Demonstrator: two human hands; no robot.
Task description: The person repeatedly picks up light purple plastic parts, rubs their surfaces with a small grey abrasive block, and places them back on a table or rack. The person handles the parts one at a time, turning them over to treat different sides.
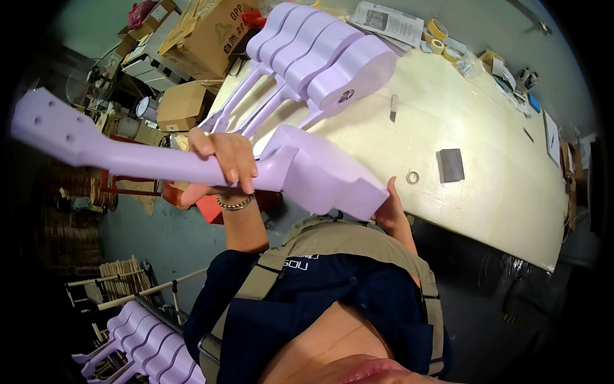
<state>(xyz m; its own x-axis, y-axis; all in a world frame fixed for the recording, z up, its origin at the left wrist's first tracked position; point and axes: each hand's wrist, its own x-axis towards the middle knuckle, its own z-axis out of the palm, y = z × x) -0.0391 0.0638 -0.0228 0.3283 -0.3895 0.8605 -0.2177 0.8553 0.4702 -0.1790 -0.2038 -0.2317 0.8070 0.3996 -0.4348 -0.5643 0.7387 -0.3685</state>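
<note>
A lavber-free description is simple here: an unstrung lavender ukulele (323, 173) is held in front of my chest, its headstock with several peg holes pointing left. My left hand (225, 160) wraps round its neck close to the body, fingers over the top. At the other end, my right hand (391, 214) grips the edge of the body, thumb up along it; its other fingers are partly hidden. Just beyond, a row of several matching ukuleles (352, 70) stands on edge on the cream table (486, 205), necks toward the left.
On the table lie a grey block (451, 165), a small tape ring (412, 177), a small blade-like tool (393, 107), newspapers (387, 20) and tape rolls (437, 29). Cardboard boxes (182, 105) are stacked at the left. More lavender ukuleles (150, 342) sit on a rack at lower left.
</note>
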